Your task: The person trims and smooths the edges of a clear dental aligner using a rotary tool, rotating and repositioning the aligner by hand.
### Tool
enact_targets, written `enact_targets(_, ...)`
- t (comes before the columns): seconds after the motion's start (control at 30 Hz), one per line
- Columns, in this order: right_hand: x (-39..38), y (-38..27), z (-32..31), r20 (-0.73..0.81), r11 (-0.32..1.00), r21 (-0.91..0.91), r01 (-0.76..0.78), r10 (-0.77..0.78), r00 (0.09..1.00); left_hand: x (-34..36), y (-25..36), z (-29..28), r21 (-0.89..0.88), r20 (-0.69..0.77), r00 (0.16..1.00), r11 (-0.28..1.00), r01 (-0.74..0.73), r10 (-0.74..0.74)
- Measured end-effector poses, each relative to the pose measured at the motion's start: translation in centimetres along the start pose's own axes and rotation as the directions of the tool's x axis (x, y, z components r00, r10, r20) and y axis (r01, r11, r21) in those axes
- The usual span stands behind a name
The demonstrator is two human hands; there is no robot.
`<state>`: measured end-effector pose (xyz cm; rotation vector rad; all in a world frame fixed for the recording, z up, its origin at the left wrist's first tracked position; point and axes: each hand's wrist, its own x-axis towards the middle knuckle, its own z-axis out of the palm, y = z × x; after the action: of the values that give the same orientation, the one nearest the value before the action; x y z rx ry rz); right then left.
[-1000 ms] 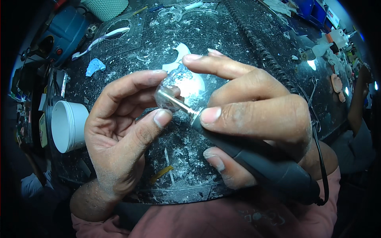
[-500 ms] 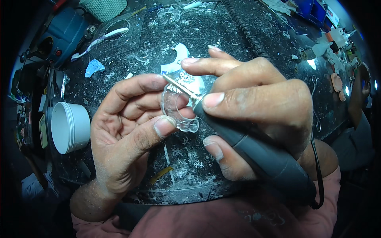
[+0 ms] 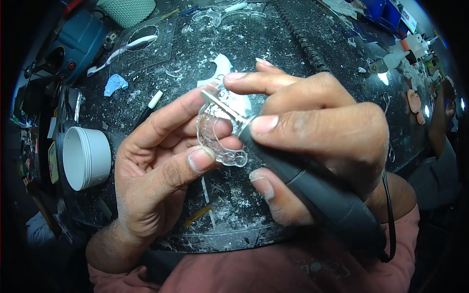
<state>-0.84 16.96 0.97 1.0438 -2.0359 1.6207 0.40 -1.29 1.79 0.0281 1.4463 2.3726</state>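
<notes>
A clear, arch-shaped dental aligner [image 3: 209, 131] is pinched between the thumb and fingers of my left hand [image 3: 166, 146], with its tooth-shaped end sticking out past the thumb. My right hand [image 3: 312, 132] grips a dark grey rotary handpiece [image 3: 317, 183] like a pen, index finger and thumb near its nose. From the handpiece a thin metal bur [image 3: 220, 105] reaches across the upper part of the aligner; whether it touches the edge I cannot tell. The tip of another right-hand finger rests close to the aligner's far side. Behind them lies a white curved piece [image 3: 222, 68].
A white round tub [image 3: 87, 158] stands at the left. Farther back are a toothbrush [image 3: 124, 51], a blue moulded piece [image 3: 116, 85] and a blue machine [image 3: 83, 41]. A capped marker [image 3: 155, 100] lies behind my left hand. Tweezers-like metal [image 3: 391, 151] lie at the right; white dust covers the black bench.
My left hand has shifted slightly right and down, tilting the aligner a little and uncovering more of the marker. The bur stays across the aligner's upper part.
</notes>
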Motion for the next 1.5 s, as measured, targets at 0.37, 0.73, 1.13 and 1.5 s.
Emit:
enact_targets(0.37, -0.5, -0.7, -0.1, -0.02, 0.99, -0.084, -0.117, 0.115, 0.993, 0.1, -0.2, 0.0, 0.028, 0.004, 0.999, 0.999, -0.045, 0.045)
enact_targets(0.73, 0.1, -0.2, -0.8, 0.11, 0.998, 0.02, -0.055, 0.053, 0.993, -0.1, 0.0, 0.0, -0.042, 0.004, 0.999, 0.998, 0.043, -0.043)
enact_targets(1.13, 0.2, 0.7, -0.3, -0.009, 0.993, -0.069, 0.097, -0.098, 0.995, -0.1, -0.5, -0.2, 0.035, 0.01, 0.996, 0.996, -0.086, 0.086)
enact_targets(1.5, 0.9, 1.2, -2.0, 0.105, 0.986, 0.007, 0.167, -0.167, 0.98, 0.1, -0.6, -0.6, 0.263, 0.038, 0.97, 0.934, -0.242, 0.241)
